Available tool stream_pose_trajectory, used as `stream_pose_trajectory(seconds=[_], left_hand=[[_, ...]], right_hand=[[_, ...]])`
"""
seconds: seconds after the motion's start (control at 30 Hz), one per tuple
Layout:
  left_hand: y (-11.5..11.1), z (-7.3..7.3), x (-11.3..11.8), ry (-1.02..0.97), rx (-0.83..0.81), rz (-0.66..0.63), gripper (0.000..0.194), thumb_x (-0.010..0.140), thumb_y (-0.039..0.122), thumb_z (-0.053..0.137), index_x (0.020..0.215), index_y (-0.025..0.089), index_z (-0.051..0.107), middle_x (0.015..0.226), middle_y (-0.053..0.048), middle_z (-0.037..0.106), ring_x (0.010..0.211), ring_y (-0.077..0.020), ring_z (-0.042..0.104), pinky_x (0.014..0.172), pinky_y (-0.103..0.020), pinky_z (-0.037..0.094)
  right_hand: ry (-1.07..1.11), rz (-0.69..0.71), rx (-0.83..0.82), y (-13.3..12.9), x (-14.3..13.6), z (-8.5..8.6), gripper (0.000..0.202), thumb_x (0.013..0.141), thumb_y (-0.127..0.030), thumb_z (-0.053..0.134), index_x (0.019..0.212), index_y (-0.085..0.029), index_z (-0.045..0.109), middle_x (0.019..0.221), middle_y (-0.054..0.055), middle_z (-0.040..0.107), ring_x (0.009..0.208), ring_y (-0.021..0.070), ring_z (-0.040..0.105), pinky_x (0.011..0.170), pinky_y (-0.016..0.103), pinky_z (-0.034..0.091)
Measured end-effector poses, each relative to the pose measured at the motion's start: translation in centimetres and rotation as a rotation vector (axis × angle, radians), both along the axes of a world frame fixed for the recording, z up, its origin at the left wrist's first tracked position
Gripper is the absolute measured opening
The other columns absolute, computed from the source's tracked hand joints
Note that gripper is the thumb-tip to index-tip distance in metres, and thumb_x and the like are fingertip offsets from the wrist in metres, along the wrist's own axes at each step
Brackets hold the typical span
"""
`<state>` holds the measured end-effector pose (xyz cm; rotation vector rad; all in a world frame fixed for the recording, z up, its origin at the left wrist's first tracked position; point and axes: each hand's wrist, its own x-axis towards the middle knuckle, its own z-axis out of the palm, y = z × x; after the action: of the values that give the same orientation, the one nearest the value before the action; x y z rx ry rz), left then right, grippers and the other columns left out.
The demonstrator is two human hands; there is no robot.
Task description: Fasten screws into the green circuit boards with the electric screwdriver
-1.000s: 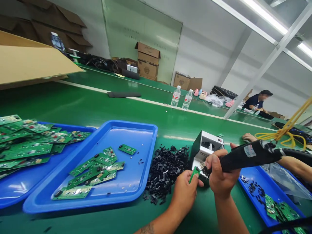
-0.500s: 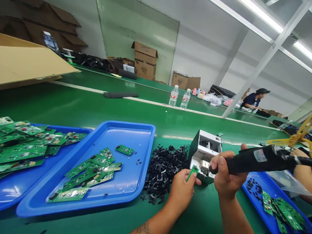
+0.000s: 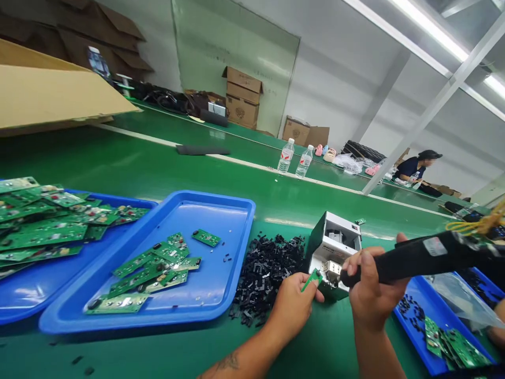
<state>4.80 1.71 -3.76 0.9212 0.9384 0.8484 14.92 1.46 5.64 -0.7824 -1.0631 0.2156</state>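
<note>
My left hand (image 3: pixel 294 305) pinches a small green circuit board (image 3: pixel 311 280) in front of a white and black screw feeder (image 3: pixel 342 235). My right hand (image 3: pixel 371 295) is wrapped round a black electric screwdriver (image 3: pixel 412 260), held nearly level. Its tip end points left at the feeder's metal front, close to the board; whether it touches anything is hidden. Left of the feeder lies a heap of small black plastic parts (image 3: pixel 268 276). Beyond that, a blue tray (image 3: pixel 251 221) holds several circuit boards (image 3: pixel 158 268) and a few loose black bits.
Another blue tray (image 3: pixel 23 305), piled with boards, stands at far left. A third tray (image 3: pixel 414 331) with boards and black bits is at right, near another person's hand (image 3: pixel 497 337). Two water bottles (image 3: pixel 286 156) stand farther back. A yellow cord (image 3: pixel 479 225) hangs above the screwdriver.
The view has shifted slightly, so the trays and background sit a little farther right. Both hands keep their grips; the screwdriver stays by the feeder.
</note>
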Motion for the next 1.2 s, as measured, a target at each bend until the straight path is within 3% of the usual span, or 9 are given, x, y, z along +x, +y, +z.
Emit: stream_pose_trajectory(seconds=[0.17,0.47,0.63,0.77,1.0,1.07,1.1,1.2], left_hand=[[-0.1,0.2,-0.1,0.006,-0.022,-0.008,0.024,0.09,0.04,0.058,0.083,0.017,0.058,0.066,0.002,0.067,0.034,-0.0029,0.029,0.04,-0.02,0.022],[0.0,-0.1,-0.2,-0.007,-0.017,-0.016,0.026,0.087,0.042,0.061,0.08,0.017,0.058,0.06,0.004,0.062,0.033,-0.0034,0.028,0.041,-0.021,0.021],[-0.1,0.5,-0.3,0.011,-0.023,-0.012,0.02,0.087,0.037,0.059,0.081,0.018,0.058,0.064,0.002,0.066,0.034,-0.0037,0.03,0.04,-0.021,0.023],[-0.1,0.8,-0.4,0.014,-0.017,-0.007,0.022,0.087,0.038,0.06,0.08,0.018,0.057,0.063,0.002,0.065,0.034,-0.0039,0.031,0.041,-0.021,0.024],[0.0,-0.7,-0.3,0.033,0.063,-0.014,0.024,0.089,0.042,0.061,0.087,0.018,0.057,0.072,-0.001,0.073,0.034,-0.0047,0.035,0.039,-0.021,0.027],[-0.4,-1.6,-0.5,0.029,0.068,-0.106,0.02,0.086,0.037,0.066,0.088,0.019,0.057,0.069,0.0,0.073,0.033,-0.0067,0.04,0.038,-0.021,0.028],[-0.6,-2.1,-0.6,-0.014,0.051,-0.211,0.019,0.081,0.032,0.072,0.085,0.019,0.058,0.065,0.001,0.072,0.033,-0.0072,0.041,0.037,-0.02,0.027],[-1.3,-3.1,-1.3,-0.419,-0.119,-0.587,0.02,0.067,0.016,0.084,0.076,0.019,0.066,0.059,0.002,0.07,0.037,-0.009,0.047,0.036,-0.019,0.027]], right_hand=[[-0.013,0.006,0.058,1.1,-1.4,0.4,0.066,0.091,-0.018,0.066,0.149,-0.033,0.038,0.069,-0.01,0.056,0.048,0.0094,0.054,0.052,0.028,0.055],[-0.043,0.065,-0.032,2.0,-1.9,-0.7,0.064,0.093,-0.021,0.065,0.149,-0.033,0.036,0.072,-0.01,0.056,0.05,0.0085,0.055,0.052,0.025,0.054],[-0.073,0.191,-0.104,2.3,-1.7,-1.3,0.059,0.091,-0.023,0.068,0.142,-0.032,0.04,0.074,-0.01,0.057,0.049,0.0079,0.054,0.048,0.023,0.05],[-0.096,0.197,-0.155,2.6,-1.8,-1.7,0.056,0.09,-0.024,0.069,0.139,-0.031,0.043,0.076,-0.009,0.057,0.05,0.0079,0.054,0.051,0.024,0.051],[0.003,0.194,-0.194,2.3,-0.8,-1.3,0.059,0.088,-0.029,0.073,0.139,-0.033,0.043,0.078,-0.009,0.058,0.053,0.0084,0.057,0.053,0.025,0.054],[0.109,0.153,-0.215,1.1,0.9,-1.3,0.059,0.086,-0.032,0.075,0.137,-0.034,0.046,0.08,-0.008,0.059,0.054,0.0082,0.058,0.055,0.025,0.056],[0.165,0.132,-0.227,0.4,2.1,-1.6,0.055,0.084,-0.035,0.076,0.133,-0.033,0.05,0.083,-0.008,0.06,0.055,0.0078,0.058,0.055,0.025,0.056],[0.229,0.01,-0.326,-1.6,6.5,-3.1,0.04,0.076,-0.043,0.081,0.107,-0.026,0.062,0.083,-0.004,0.062,0.059,0.01,0.061,0.053,0.024,0.057]])
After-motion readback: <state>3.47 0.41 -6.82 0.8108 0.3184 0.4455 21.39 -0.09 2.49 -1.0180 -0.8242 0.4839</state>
